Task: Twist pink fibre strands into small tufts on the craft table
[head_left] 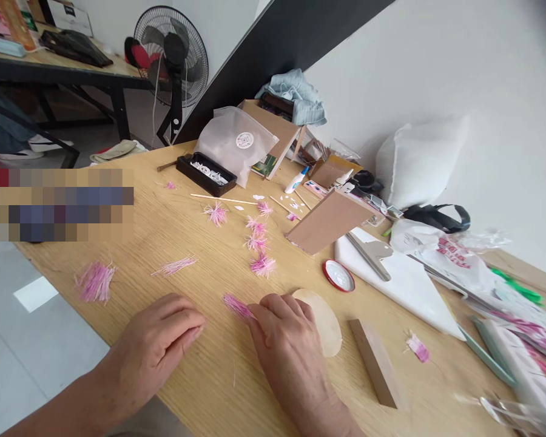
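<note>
In the head view my right hand (284, 337) pinches one end of a small bundle of pink threads (237, 306), whose loose end points left over the table. My left hand (159, 340) rests on the wood with fingers curled together; whatever they hold, if anything, is hidden. A pale round disc (323, 321) lies partly under my right hand. Beyond my hands are a loose pink thread bunch (175, 266), a thicker pink tuft (95, 282) and several fluffy pink thread flowers (262, 264).
To the right lie a wooden block (374, 364), a red-rimmed lid (339, 276) and a clipboard (370, 255). Behind stand a brown board (330, 221), a glue bottle (296, 180) and a black tray (206, 175). A fan (173, 54) is farther back.
</note>
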Demonstrator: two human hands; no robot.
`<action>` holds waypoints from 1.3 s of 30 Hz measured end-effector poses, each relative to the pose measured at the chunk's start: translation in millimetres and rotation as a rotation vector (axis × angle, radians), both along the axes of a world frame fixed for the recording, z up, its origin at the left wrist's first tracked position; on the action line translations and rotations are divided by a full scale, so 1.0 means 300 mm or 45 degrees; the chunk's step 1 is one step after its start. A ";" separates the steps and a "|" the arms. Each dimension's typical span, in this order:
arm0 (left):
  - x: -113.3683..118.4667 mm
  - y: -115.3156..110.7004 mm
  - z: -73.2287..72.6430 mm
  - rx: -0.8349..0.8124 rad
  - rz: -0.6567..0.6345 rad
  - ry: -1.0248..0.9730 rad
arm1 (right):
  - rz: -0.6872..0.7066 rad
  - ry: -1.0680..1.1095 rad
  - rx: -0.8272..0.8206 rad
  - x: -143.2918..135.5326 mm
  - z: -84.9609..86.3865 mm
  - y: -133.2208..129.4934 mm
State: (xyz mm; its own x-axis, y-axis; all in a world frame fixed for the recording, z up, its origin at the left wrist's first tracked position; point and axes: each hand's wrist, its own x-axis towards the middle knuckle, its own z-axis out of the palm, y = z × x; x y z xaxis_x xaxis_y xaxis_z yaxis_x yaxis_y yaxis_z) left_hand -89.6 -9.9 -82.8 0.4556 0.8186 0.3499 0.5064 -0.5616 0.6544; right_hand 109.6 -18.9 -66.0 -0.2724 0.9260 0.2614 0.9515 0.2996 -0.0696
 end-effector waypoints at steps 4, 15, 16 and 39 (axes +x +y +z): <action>-0.001 0.004 0.005 0.021 -0.011 -0.014 | 0.002 0.073 0.007 0.008 0.023 -0.006; 0.008 0.009 0.001 0.218 0.029 0.187 | -0.129 0.381 -0.284 0.093 0.079 -0.088; 0.017 0.014 -0.006 0.219 0.019 0.221 | -0.116 0.355 -0.335 0.088 0.068 -0.100; 0.083 0.025 -0.034 0.125 -0.061 0.377 | -0.027 -0.137 -0.194 0.040 -0.030 -0.129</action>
